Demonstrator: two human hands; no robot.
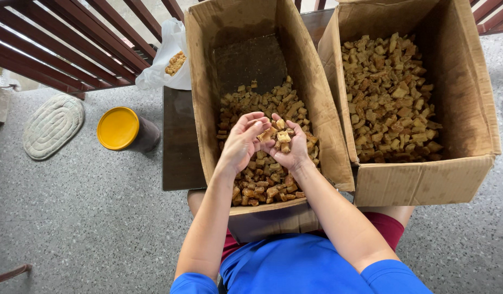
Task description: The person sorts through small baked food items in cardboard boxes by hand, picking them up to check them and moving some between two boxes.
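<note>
Both my hands are cupped together over the left cardboard box [199, 81], which holds a heap of small brown toasted bread cubes [262, 185]. My left hand [241, 142] curls over a few cubes, and my right hand [290, 148] lies palm up with several cubes [283, 136] resting in it. The hands touch each other above the heap. The far part of the box bottom is bare and dark.
A second cardboard box [469, 98] full of the same cubes stands to the right. A yellow-lidded dark jar [121, 129], a white plastic bag with cubes [172, 57], an oval mat [51, 125] and a dark red railing [72, 38] lie to the left. Both boxes rest on a dark low table [178, 141].
</note>
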